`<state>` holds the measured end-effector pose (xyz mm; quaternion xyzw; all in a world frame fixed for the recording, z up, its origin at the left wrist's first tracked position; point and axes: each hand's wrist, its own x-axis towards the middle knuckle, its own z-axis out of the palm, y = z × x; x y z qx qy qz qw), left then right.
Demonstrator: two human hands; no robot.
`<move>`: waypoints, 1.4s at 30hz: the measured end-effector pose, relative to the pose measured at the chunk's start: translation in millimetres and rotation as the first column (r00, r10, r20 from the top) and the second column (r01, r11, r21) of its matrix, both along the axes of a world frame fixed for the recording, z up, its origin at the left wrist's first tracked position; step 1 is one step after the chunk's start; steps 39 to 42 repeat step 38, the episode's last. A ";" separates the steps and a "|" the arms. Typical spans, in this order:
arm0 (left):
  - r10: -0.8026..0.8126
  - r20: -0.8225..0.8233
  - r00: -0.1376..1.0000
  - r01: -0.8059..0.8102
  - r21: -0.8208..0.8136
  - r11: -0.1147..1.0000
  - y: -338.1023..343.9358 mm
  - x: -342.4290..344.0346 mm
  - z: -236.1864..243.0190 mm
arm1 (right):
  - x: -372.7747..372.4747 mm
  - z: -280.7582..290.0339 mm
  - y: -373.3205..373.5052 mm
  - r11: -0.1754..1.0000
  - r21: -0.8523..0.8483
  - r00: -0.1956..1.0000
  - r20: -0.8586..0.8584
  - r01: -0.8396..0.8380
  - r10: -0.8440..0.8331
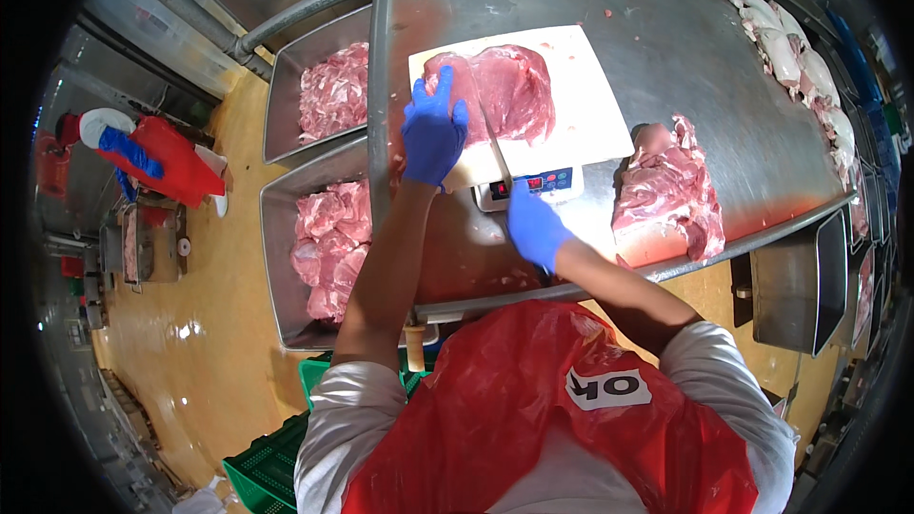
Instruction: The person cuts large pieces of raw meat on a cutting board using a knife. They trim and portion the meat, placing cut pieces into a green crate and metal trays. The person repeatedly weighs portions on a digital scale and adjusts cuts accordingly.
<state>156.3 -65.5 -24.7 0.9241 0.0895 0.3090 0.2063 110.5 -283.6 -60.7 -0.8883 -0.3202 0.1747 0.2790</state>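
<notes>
On a white cutting board lies a large piece of raw pink meat. My gloved left hand rests flat on its left side, fingers spread. A knife is in my gloved right hand, its fingers wrapped round the handle, which is mostly hidden. The blade points away from me and runs into a line that divides the meat into a left and a right portion; I cannot tell how deep it goes. Between the board and my right hand sits a digital scale, partly covered by both.
Another cut of meat lies right on the steel table. Pale pieces line its far right edge. Two metal bins of meat stand at left, green crates below. A person in a red apron stands farther left.
</notes>
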 end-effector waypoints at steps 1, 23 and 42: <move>-0.001 0.017 1.000 0.001 0.013 1.000 5.1 2.7 -4.4 | -13.9 -7.7 -18.0 0.994 -0.068 0.995 0.041 -0.083 0.086; 0.005 -0.317 0.948 0.166 0.508 0.845 0.8 -29.5 5.5 | 81.0 50.9 -22.8 0.875 0.340 0.927 0.023 0.345 -0.374; -0.537 -0.125 0.834 0.013 -0.969 0.247 87.4 42.5 -1.8 | 211.9 25.2 9.2 0.509 0.452 0.445 -0.884 0.733 0.144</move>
